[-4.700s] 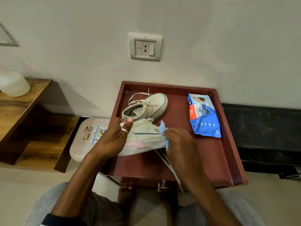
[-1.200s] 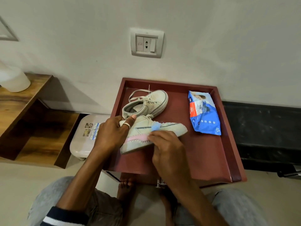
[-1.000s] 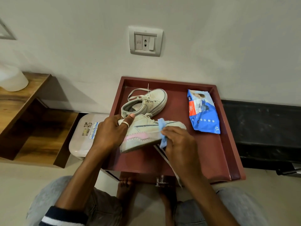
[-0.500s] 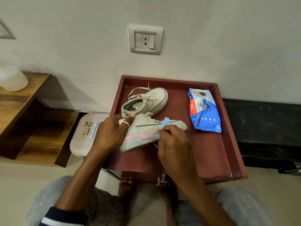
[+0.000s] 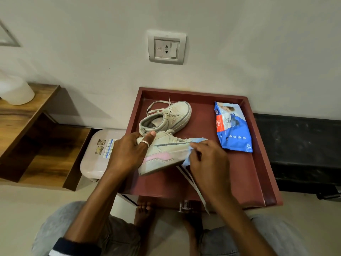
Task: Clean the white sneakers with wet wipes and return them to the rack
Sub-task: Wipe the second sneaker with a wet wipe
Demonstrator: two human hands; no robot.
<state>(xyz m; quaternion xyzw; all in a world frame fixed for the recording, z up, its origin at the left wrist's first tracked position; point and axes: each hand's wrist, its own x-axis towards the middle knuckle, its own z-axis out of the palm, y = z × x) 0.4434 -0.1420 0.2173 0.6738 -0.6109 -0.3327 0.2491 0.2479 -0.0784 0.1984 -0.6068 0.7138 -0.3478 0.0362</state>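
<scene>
A white sneaker with a pink side patch [image 5: 164,154] lies tilted on its side over the dark red tray [image 5: 254,170]. My left hand [image 5: 129,154] grips its heel end, thumb on the collar. My right hand [image 5: 208,163] pinches a light blue wet wipe [image 5: 187,159] against the shoe's side near the toe; the toe is partly covered by the wipe. White laces hang down past the tray's front edge. The second white sneaker [image 5: 166,117] stands behind it on the tray.
A blue wet-wipe pack [image 5: 232,133] lies at the tray's right side. A pale plastic stool [image 5: 96,156] stands left of the tray, with a wooden shelf [image 5: 27,115] further left. A wall socket [image 5: 166,47] sits above. My knees and bare feet are below the tray.
My right hand keeps rubbing the wipe along the sneaker's side and has shifted right toward the toe, while my left hand has held the heel steady.
</scene>
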